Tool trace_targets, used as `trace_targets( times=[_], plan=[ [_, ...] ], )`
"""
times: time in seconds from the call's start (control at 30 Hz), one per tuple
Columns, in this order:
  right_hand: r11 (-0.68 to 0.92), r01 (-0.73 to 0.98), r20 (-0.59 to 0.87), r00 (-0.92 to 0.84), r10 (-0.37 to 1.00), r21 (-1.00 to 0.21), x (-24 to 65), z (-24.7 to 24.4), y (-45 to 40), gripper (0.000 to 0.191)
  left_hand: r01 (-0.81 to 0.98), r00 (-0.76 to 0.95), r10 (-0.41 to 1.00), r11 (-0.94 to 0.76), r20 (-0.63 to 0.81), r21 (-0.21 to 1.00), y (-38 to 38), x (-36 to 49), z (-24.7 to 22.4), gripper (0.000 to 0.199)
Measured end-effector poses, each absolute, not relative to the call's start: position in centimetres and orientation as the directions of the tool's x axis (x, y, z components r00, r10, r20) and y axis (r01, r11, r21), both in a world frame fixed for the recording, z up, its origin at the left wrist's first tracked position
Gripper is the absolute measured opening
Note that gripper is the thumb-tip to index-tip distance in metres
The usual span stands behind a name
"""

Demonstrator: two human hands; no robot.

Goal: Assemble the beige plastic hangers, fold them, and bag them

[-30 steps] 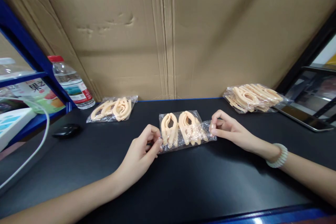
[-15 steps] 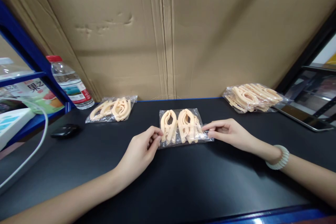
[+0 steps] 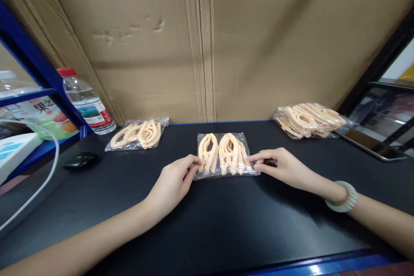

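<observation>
A clear plastic bag (image 3: 214, 173) lies flat on the black tabletop in front of me. In it are beige plastic pieces that look like folded travel hangers (image 3: 230, 151). My left hand (image 3: 174, 181) is closed at the bag's lower left edge, thumb and fingers pinching the film. On the opposite side my right hand (image 3: 281, 166), with a pale beaded bracelet on its wrist, pinches the right edge between thumb and forefinger. The curled fingers of both hands are partly hidden.
Another bag of hangers (image 3: 137, 134) lies at the back left, and a stack of bagged hangers (image 3: 310, 120) at the back right beside a phone-like slab (image 3: 371, 144). Left are a black mouse (image 3: 80, 161), a water bottle (image 3: 89, 105) and a white cable (image 3: 53, 170). Cardboard (image 3: 145, 51) stands behind.
The bag's lower edge has moved slightly up and its right corner a little left, with the film looking flatter. Both hands keep nearly the same place at its sides.
</observation>
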State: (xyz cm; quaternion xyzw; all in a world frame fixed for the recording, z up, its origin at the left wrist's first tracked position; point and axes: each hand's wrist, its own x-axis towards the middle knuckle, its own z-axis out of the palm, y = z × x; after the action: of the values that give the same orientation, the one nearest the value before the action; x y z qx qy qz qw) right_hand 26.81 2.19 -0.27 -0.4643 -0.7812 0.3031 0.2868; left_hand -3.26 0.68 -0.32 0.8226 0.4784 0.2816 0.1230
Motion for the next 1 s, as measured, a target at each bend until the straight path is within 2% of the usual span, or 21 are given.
trace_targets(
  times=[0.23, 0.53, 0.67, 1.0],
  plan=[
    [0.398, 0.584, 0.167, -0.409, 0.897, -0.708, 26.65, -0.2, 2.08, 0.031, 0.729, 0.384, 0.861, -0.505, 0.334, 0.463, 0.84, -3.28, -0.4, 0.02],
    [0.411, 0.592, 0.189, -0.401, 0.896, -0.693, 26.64, -0.49, 2.05, 0.034, 0.751, 0.394, 0.84, -0.528, 0.373, 0.397, 0.86, -3.36, -0.56, 0.026],
    [0.447, 0.623, 0.199, -0.428, 0.881, -0.641, 26.6, -0.34, 1.91, 0.032, 0.755, 0.405, 0.825, -0.545, 0.393, 0.365, 0.89, -3.32, -0.76, 0.026],
    [0.561, 0.67, 0.262, -0.501, 0.825, -0.486, 26.78, -0.21, 1.54, 0.036, 0.774, 0.546, 0.733, -0.627, 0.406, 0.091, 0.36, -3.47, -0.75, 0.038]
  ],
)
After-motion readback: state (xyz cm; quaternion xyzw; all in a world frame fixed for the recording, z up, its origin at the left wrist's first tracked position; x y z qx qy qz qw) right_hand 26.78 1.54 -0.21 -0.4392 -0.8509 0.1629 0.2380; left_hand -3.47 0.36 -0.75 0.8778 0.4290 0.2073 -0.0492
